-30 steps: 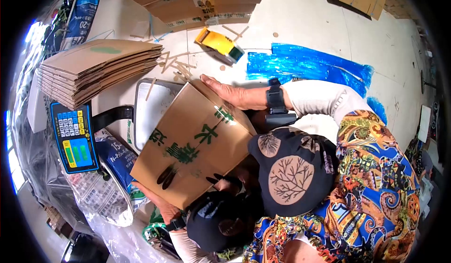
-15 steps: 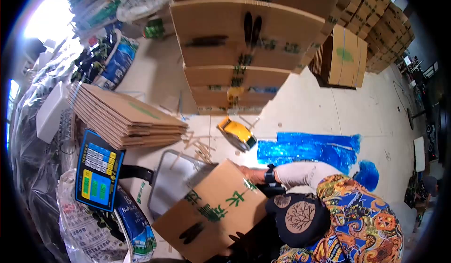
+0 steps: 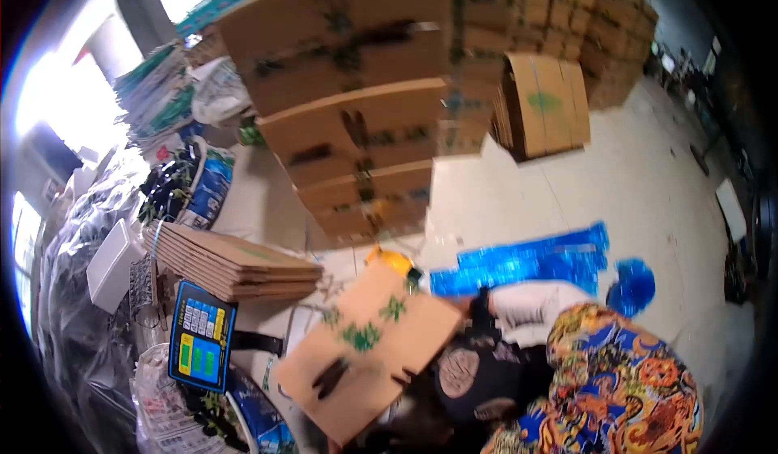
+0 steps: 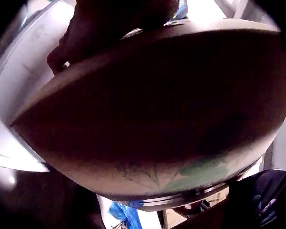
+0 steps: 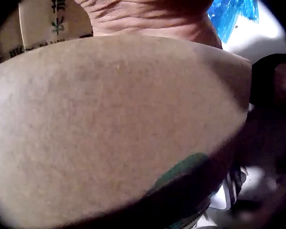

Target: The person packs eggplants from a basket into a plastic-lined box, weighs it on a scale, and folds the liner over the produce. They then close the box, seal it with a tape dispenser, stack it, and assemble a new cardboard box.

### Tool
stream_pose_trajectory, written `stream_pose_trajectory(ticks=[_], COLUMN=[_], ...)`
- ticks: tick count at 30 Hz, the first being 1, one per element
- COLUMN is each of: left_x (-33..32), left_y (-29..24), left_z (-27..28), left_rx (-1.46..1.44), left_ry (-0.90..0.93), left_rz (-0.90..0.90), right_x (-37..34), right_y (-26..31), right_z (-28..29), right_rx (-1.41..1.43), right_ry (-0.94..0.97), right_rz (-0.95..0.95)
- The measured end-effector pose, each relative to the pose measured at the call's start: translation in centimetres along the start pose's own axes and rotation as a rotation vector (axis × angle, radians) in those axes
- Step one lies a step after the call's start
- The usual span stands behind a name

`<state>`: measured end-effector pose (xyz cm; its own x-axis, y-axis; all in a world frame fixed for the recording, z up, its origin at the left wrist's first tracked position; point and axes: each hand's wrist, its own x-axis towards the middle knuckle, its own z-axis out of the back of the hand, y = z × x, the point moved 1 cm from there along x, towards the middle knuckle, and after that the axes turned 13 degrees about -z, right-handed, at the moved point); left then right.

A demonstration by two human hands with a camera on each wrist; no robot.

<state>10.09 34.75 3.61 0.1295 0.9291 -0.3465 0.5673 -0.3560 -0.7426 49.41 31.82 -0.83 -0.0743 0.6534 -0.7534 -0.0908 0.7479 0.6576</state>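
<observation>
Brown carton now partly hides the yellow tool; left hand and right hand touch carton edges, fingers' spread and hold unclear; open floor rightward.

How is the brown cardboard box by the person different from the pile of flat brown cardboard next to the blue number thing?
The box is one big thing, but the pile is lots of thin layers stacked up. The box has bold green writing facing up, while the pile's top has no bold writing like that. The right hand touches the box; no hand touches the pile. Both are brown cardboard.
</observation>
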Motion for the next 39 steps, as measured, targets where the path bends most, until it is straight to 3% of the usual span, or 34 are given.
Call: stream_pose_trajectory(ticks=[7,13,16,20,24,29,33,37,39], left_x=[4.3,8.5,7.2,6.5,0.0,-5.6,-11.7,-14.6,-14.3], left_y=[1.7,8.0,7.8,5.7,-2.4,-5.8,-7.4,-12.7,-16.5], left_z=[-6.3,-14.5,-19.9,-24.2,-27.4,-22.3,-19.3,-17.2,-19.9], left_rx=[0.079,0.089,0.467,0.507,0.45,0.263,0.351,0.33,0.346], left_ry=[0.169,0.339,0.539,0.628,0.615,0.369,0.299,0.392,0.38], left_rz=[0.17,0.345,0.124,0.076,-0.123,-0.27,-0.396,-0.498,-0.576], right_x=[-7.0,-12.7,-14.1,-15.0,-15.5,-17.1,-19.6,-24.3,-27.9], right_y=[-4.5,-11.2,-13.1,-13.6,-12.6,-9.6,-6.9,-0.4,4.9], right_z=[10.3,14.8,15.2,15.6,16.1,16.2,16.1,14.6,13.3], right_rx=[-0.175,-0.162,-0.131,-0.104,-0.109,-0.125,-0.118,-0.034,0.044], right_ry=[-0.392,-0.523,-0.52,-0.504,-0.495,-0.493,-0.497,-0.443,-0.368], right_rz=[0.01,-0.12,-0.175,-0.172,-0.113,-0.014,0.092,0.311,0.48])
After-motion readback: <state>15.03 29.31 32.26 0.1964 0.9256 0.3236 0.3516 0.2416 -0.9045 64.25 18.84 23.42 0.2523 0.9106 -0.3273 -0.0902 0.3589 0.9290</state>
